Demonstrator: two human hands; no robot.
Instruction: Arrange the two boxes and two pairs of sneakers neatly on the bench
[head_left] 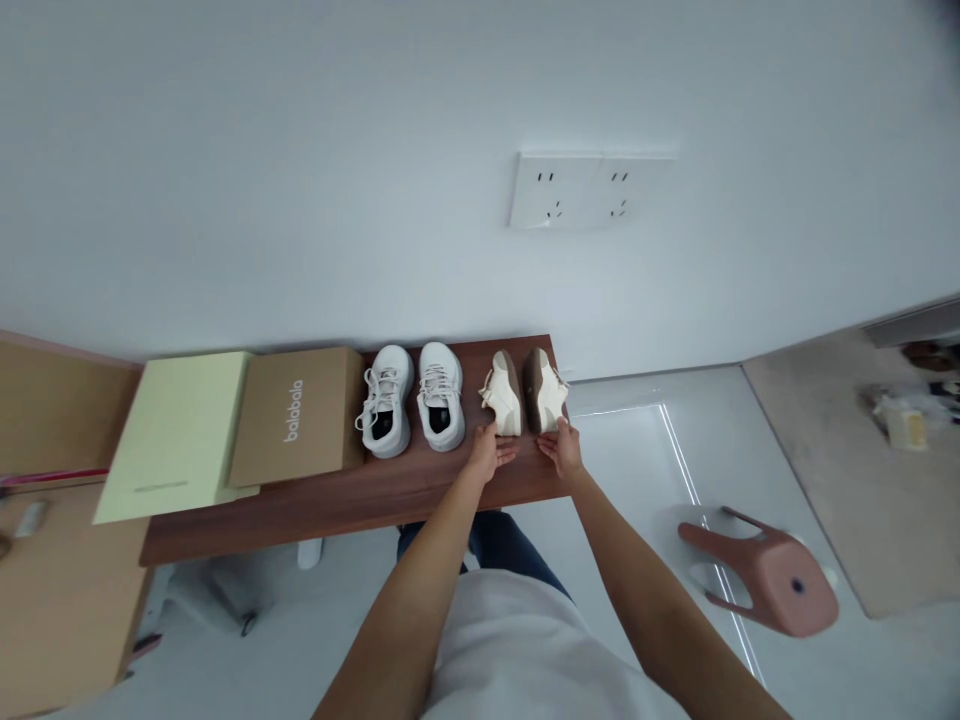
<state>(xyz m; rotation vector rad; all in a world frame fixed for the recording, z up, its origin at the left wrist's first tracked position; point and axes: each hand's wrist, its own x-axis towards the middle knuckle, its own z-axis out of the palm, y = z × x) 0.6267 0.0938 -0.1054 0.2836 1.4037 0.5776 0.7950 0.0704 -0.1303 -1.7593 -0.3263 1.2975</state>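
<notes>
Two small cream shoes with brown soles are at the right end of a dark wooden bench top (300, 515). Both are tipped on their sides, soles facing each other with a narrow gap between. At the heel of the left small shoe (504, 395) is my left hand (486, 452), thumb against it and fingers stretched below. My right hand (564, 450) has the heel of the right small shoe (549, 392) between thumb and fingers. Left of them, a larger white lace-up sneaker (441, 395) and its mate (386, 400) stand upright, toes to the wall.
A brown shoebox (296, 415) marked "balabala" and a pale green box (176, 430) stand on the bench's left part. Cardboard (60, 590) lies at far left. A pink stool (787, 585) is on the floor at right. Sockets (592, 190) are on the wall behind.
</notes>
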